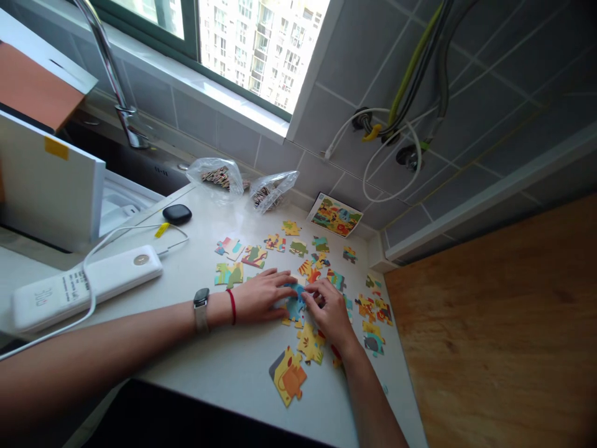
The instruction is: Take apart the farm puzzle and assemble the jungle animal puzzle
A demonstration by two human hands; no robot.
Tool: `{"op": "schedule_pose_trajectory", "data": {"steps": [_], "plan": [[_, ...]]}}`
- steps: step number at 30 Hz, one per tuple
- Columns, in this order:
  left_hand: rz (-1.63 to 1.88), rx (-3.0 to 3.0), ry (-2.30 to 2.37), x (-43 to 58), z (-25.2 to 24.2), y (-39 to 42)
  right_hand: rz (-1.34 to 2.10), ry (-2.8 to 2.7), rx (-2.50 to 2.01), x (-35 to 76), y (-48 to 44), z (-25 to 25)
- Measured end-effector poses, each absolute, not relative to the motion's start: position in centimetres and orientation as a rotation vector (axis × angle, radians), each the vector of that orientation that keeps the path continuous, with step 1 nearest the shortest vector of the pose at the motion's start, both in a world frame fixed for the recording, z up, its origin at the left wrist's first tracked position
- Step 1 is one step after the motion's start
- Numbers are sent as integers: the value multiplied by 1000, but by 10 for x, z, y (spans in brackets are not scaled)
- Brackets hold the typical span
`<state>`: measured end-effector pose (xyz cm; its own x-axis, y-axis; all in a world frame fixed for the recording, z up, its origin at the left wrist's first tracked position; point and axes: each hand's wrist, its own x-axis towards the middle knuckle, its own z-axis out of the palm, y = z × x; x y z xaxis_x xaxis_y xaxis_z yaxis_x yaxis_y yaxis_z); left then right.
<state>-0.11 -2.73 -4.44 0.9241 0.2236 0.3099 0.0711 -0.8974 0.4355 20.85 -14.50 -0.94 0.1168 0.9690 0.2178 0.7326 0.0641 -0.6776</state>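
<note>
Blue puzzle pieces [295, 307] lie on the white countertop between my two hands. My left hand [265, 295] rests flat with its fingers stretched out, the fingertips touching the blue pieces from the left. From the right, my right hand [333, 314] pinches at the edge of a blue piece, thumb and forefinger close together; its fingers partly hide that piece. Just below lies a yellow piece [311, 344], and nearer me a yellow, orange and grey piece [288, 376]. An orange-striped piece [310, 270] sits above my right hand.
More loose pieces [228, 274] are spread left, behind and right [373, 339]. A picture card [336, 215] leans on the tiled wall beyond two clear plastic bags [273, 191]. A white power bank [88, 286] with a cable and a black case [177, 214] lie left, near the sink.
</note>
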Motion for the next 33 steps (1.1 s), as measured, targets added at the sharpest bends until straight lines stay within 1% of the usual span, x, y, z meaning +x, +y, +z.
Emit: {"op": "schedule_pose_trajectory", "data": {"steps": [11,19,33], "plan": [[553,2647,139,-4,-38,-31,457,-1706,-1738,210,-143,-10],[499,2672,142,-6,-36,-31,515,-1701,-1756,211,-144,-11],[547,2645,130,-6,-39,-30,521,-1709,-1751,212,-144,-12]]}}
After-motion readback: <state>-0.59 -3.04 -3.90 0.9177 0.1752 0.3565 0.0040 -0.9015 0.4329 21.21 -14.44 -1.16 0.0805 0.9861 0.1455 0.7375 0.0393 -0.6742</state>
